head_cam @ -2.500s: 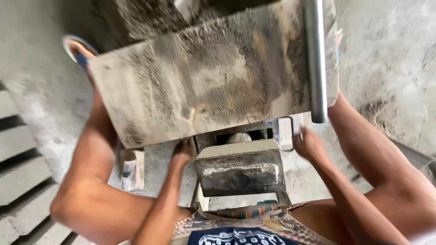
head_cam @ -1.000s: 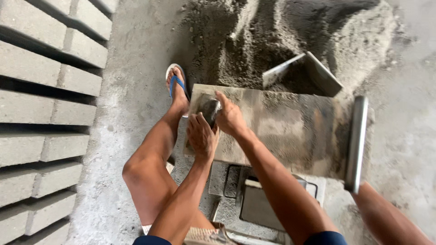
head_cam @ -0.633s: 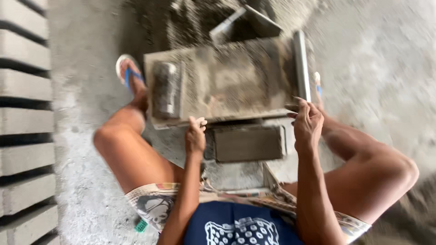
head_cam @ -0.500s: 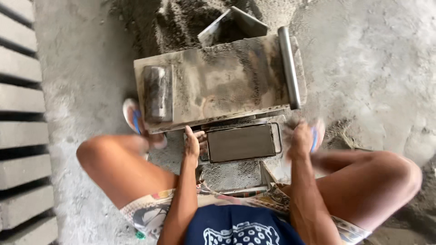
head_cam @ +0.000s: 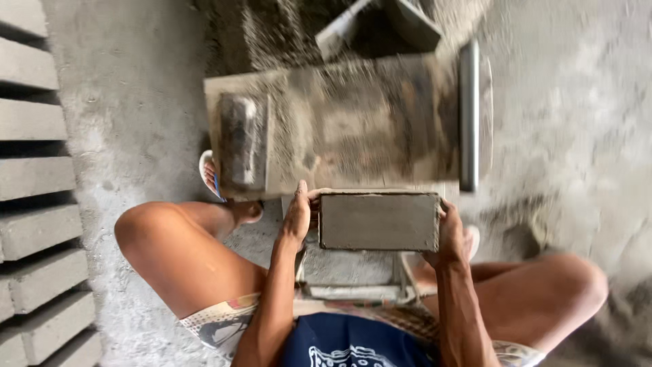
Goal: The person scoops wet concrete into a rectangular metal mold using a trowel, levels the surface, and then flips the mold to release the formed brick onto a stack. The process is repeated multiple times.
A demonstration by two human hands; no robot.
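The person crouches over a block-making rig on a dusty concrete floor (head_cam: 136, 102); both hands grasp a grey rectangular block (head_cam: 379, 221), which they hold level between them just in front of the near edge of a worn, mortar-streaked board (head_cam: 353, 129); the left hand (head_cam: 297, 216) presses flat against the block's left end, fingers pointing away from the body, while the right hand (head_cam: 449, 230) clamps the right end, thumb along the top edge; neither hand is loose, each wraps or presses on the block; whether the block rests on the frame beneath or is carried free, I cannot tell; under the block stands a metal mould frame (head_cam: 350, 275), between the person's knees; on the left part of the board lies a dark rectangular tamper or float (head_cam: 241, 146), lengthwise from far to near; along the board's right edge runs a grey metal bar (head_cam: 468, 115), upright in the picture; beyond the board lies a heap of dark sand mix (head_cam: 272, 30) with a shovel blade (head_cam: 380, 20) sunk in it; the left foot wears a blue-strapped sandal (head_cam: 210, 173) just beside the board's left near corner; at the far left of the view, rows of finished grey blocks (head_cam: 34, 177) lie in a stack, well apart from the hands; the right side of the picture is blurred.
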